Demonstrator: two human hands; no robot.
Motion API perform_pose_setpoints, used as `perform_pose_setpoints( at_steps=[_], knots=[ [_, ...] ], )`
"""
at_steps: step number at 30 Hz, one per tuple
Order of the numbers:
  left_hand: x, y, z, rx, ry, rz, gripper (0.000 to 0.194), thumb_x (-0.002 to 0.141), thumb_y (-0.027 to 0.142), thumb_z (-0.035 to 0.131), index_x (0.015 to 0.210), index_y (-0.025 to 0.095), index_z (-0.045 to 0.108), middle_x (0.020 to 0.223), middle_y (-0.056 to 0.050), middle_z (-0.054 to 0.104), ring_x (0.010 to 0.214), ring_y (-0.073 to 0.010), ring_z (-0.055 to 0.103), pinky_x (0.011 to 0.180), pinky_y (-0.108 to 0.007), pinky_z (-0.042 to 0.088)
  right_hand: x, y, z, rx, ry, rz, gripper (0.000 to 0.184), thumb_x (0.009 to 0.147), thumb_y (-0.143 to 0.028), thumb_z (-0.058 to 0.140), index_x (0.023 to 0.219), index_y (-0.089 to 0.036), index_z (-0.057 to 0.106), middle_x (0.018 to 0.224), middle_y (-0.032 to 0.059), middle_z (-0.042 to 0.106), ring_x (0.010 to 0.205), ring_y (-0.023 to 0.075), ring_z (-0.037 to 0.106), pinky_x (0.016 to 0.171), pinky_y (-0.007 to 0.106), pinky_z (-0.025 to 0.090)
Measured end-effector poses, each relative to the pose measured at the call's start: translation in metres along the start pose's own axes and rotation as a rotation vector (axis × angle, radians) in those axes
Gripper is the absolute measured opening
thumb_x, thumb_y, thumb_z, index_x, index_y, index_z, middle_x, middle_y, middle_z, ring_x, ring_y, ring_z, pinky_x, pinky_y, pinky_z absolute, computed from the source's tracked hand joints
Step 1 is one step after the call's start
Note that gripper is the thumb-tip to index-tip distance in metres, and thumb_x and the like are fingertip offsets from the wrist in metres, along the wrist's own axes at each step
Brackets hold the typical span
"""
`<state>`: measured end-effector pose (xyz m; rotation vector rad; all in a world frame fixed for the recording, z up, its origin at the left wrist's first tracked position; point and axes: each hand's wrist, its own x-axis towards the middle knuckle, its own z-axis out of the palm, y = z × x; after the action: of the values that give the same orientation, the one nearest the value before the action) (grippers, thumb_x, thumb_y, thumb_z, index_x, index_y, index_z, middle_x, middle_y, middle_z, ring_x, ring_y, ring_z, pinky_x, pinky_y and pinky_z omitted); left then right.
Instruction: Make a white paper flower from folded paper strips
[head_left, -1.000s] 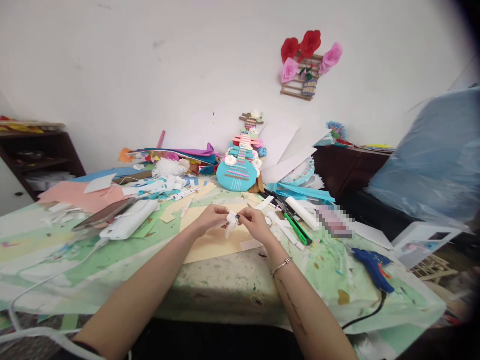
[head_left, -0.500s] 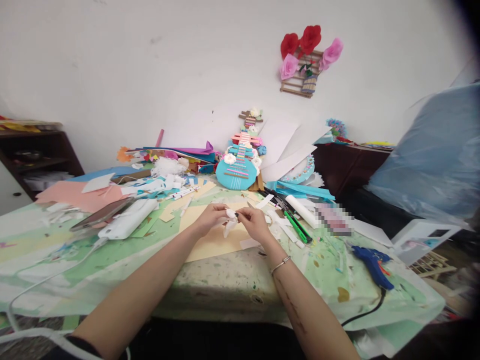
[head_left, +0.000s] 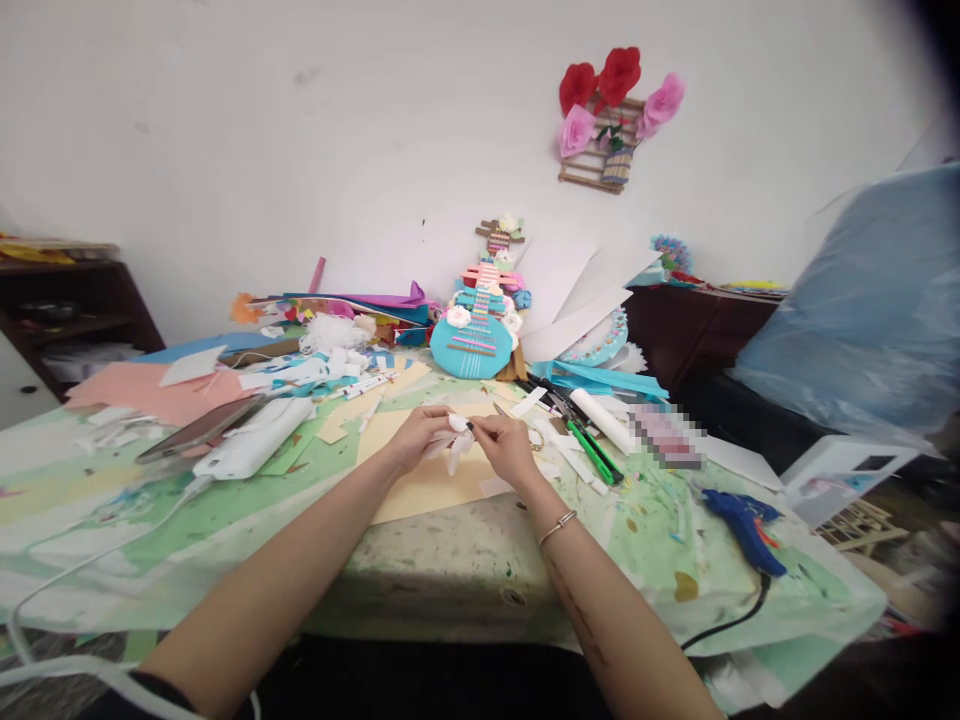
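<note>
Behind everything rises a pale wall (head_left: 300, 170), with a cluttered table (head_left: 645, 555) before it under paint-spotted green and white sheeting. Over its near part, the left hand (head_left: 421, 437) pinches a small white piece (head_left: 457, 424) between thumb and fingers, while the right hand (head_left: 507, 446) pinches its right edge; it may be paper or tissue, too small to tell. Below the grip lies a cream sheet (head_left: 420, 497); beyond stands a blue guitar shape (head_left: 469, 350). Well to the grip's right rests a blue glue gun (head_left: 745, 522).
</note>
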<state>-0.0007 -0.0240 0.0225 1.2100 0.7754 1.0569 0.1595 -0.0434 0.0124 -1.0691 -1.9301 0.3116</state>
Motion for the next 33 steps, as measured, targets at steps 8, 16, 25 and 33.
perform_pose_setpoints(
  at_steps=[8,16,25,33],
  knots=[
    [-0.001,0.0002,0.0016,0.012,0.029,-0.009,0.008,0.054,0.017,0.067,0.056,0.013,0.061,0.051,0.002,0.059,0.046,-0.0088,0.05,0.047,-0.02,0.034,-0.0007,0.0001,0.0005,-0.042,-0.003,-0.012,0.026,0.084,-0.027,0.044,0.074,-0.021,0.067,0.061,0.0017,0.061,0.059,0.0133,0.053,0.057,0.023,0.036],
    [-0.0003,0.0003,0.0003,0.025,0.016,-0.001,0.008,0.054,0.019,0.066,0.056,0.013,0.061,0.051,0.001,0.058,0.047,-0.0093,0.05,0.047,-0.021,0.033,0.0003,0.0022,0.0028,-0.065,0.017,-0.024,0.028,0.084,-0.027,0.044,0.066,-0.02,0.064,0.059,0.0008,0.059,0.057,0.0121,0.051,0.056,0.023,0.035],
    [0.0012,-0.0023,-0.0016,0.023,-0.003,0.014,0.008,0.056,0.019,0.066,0.059,0.013,0.062,0.055,0.0,0.06,0.05,-0.0101,0.052,0.048,-0.021,0.034,0.0,0.0018,0.0012,-0.036,0.015,-0.036,0.027,0.084,-0.024,0.045,0.07,-0.02,0.067,0.061,0.001,0.061,0.058,0.0129,0.053,0.057,0.023,0.036],
    [0.0001,0.0012,-0.0041,0.08,-0.074,0.017,0.018,0.059,0.024,0.068,0.071,0.012,0.064,0.063,-0.002,0.061,0.054,-0.0102,0.052,0.052,-0.021,0.037,0.0024,0.0058,-0.0006,0.06,0.046,0.001,0.024,0.082,-0.021,0.046,0.087,-0.022,0.07,0.081,0.0022,0.069,0.072,0.0169,0.061,0.067,0.025,0.043]
  ],
)
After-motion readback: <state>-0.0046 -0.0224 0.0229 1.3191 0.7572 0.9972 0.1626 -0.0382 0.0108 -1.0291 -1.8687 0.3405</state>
